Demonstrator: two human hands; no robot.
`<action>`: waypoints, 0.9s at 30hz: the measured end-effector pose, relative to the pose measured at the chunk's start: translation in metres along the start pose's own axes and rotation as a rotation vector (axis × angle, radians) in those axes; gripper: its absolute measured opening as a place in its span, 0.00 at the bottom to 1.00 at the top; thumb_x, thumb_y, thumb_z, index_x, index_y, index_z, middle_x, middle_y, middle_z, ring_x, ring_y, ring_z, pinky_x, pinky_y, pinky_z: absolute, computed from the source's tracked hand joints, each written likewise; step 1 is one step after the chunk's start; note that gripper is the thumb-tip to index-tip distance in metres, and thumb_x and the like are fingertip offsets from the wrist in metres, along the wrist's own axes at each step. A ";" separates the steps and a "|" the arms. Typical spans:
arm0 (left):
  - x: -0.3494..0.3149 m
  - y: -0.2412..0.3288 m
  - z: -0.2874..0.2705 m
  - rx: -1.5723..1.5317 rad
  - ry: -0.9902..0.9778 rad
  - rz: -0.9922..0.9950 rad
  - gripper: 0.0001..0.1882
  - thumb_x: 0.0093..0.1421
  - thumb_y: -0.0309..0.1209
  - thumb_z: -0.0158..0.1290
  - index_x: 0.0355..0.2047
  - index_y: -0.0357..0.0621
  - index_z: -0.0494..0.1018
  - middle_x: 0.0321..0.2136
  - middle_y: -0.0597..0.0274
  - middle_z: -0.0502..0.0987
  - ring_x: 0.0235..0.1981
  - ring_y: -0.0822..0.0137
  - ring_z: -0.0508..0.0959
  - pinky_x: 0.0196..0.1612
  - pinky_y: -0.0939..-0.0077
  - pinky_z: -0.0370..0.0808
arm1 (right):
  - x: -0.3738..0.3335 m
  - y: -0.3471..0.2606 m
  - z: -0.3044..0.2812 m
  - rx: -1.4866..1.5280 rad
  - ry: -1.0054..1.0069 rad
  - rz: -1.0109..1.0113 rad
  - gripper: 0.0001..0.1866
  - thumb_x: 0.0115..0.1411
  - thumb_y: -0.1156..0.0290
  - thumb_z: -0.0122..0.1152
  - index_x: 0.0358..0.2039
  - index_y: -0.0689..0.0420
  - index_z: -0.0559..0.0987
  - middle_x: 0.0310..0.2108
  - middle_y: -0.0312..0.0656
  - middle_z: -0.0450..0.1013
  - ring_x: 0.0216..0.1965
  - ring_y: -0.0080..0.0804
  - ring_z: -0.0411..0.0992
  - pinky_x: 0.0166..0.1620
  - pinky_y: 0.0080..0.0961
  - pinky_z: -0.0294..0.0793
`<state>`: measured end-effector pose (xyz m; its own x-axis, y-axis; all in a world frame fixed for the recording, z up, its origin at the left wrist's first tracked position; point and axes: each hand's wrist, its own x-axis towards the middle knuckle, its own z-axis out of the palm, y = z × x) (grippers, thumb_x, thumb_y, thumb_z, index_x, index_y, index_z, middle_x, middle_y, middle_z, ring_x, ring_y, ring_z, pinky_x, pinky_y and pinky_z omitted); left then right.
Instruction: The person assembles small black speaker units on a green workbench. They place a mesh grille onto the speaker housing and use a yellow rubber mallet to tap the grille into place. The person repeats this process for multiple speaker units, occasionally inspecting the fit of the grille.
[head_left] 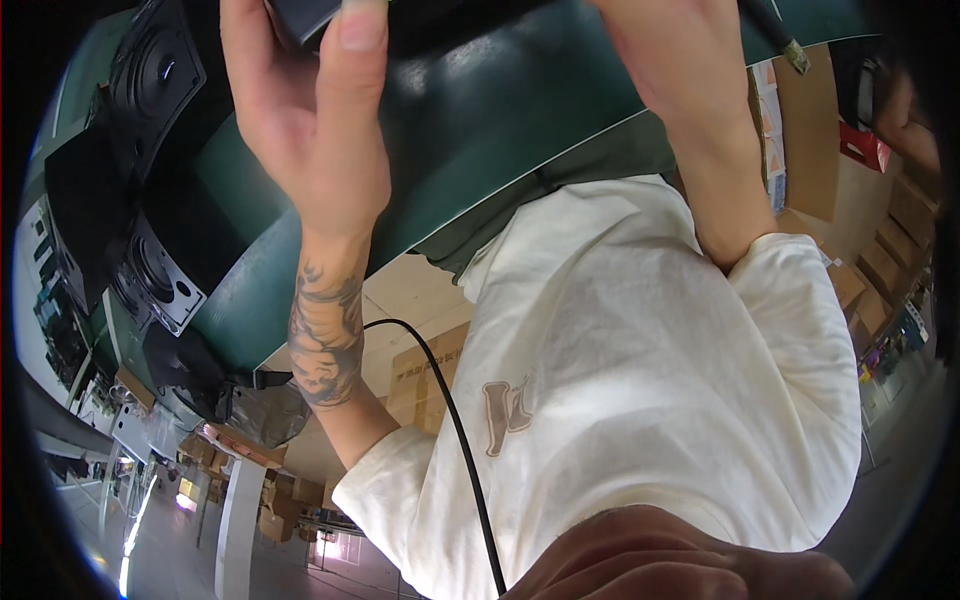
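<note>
We see left hand (310, 110) pinching dark flat thing (300, 15), maybe box, over green table (480, 110). Right hand (665, 50) cut off; grip unclear. Speakers (150, 75) near.

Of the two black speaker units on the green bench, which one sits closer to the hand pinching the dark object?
The upper speaker, at the picture's top left, is closer to the left hand; the lower speaker with the pale frame lies further down the green bench.

The scene was viewed from a single head-worn fisheye camera, tilted steeply down along the wearer's own shirt (620, 380). Both forearms were seen very near, reaching up to a green table (480, 130) at the top edge. Straight edges were bent toward the rim.
</note>
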<state>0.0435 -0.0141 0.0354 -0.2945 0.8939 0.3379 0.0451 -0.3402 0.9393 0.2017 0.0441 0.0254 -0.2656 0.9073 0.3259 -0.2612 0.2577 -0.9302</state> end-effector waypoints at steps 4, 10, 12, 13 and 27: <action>0.001 -0.026 -0.026 0.033 -0.091 0.154 0.35 0.69 0.37 0.56 0.70 0.32 0.58 0.66 0.45 0.64 0.67 0.58 0.66 0.70 0.67 0.59 | -0.003 0.009 -0.001 0.000 -0.001 -0.060 0.35 0.64 0.73 0.69 0.66 0.63 0.63 0.56 0.44 0.68 0.57 0.28 0.68 0.62 0.25 0.66; 0.006 -0.046 -0.048 0.344 -0.077 0.260 0.30 0.71 0.36 0.55 0.68 0.36 0.61 0.62 0.51 0.69 0.60 0.62 0.71 0.64 0.71 0.65 | 0.000 -0.002 -0.001 -0.114 -0.034 -0.019 0.36 0.60 0.72 0.74 0.64 0.60 0.66 0.58 0.46 0.66 0.58 0.28 0.67 0.62 0.26 0.66; 0.011 -0.054 -0.057 0.428 -0.115 0.316 0.33 0.71 0.39 0.55 0.70 0.40 0.58 0.62 0.53 0.70 0.55 0.66 0.74 0.58 0.77 0.70 | 0.010 0.008 -0.019 -0.249 -0.101 -0.070 0.37 0.57 0.71 0.77 0.63 0.59 0.66 0.61 0.48 0.64 0.59 0.29 0.67 0.63 0.27 0.66; 0.010 -0.054 -0.055 0.331 -0.069 0.308 0.33 0.68 0.43 0.61 0.65 0.39 0.63 0.61 0.56 0.71 0.53 0.68 0.75 0.58 0.77 0.70 | 0.015 0.011 -0.028 -0.276 -0.139 -0.076 0.37 0.56 0.71 0.78 0.62 0.59 0.67 0.63 0.49 0.63 0.59 0.30 0.66 0.63 0.27 0.65; 0.005 -0.023 -0.048 0.490 -0.024 0.215 0.21 0.71 0.38 0.55 0.59 0.38 0.71 0.55 0.56 0.77 0.51 0.66 0.78 0.57 0.74 0.73 | 0.039 0.003 -0.028 -0.254 -0.223 -0.085 0.25 0.55 0.62 0.80 0.47 0.58 0.78 0.47 0.41 0.74 0.47 0.24 0.70 0.54 0.23 0.69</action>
<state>-0.0048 -0.0160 0.0126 -0.2074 0.8275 0.5218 0.5442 -0.3456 0.7645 0.2163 0.0892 0.0307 -0.4568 0.7913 0.4065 -0.0590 0.4290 -0.9014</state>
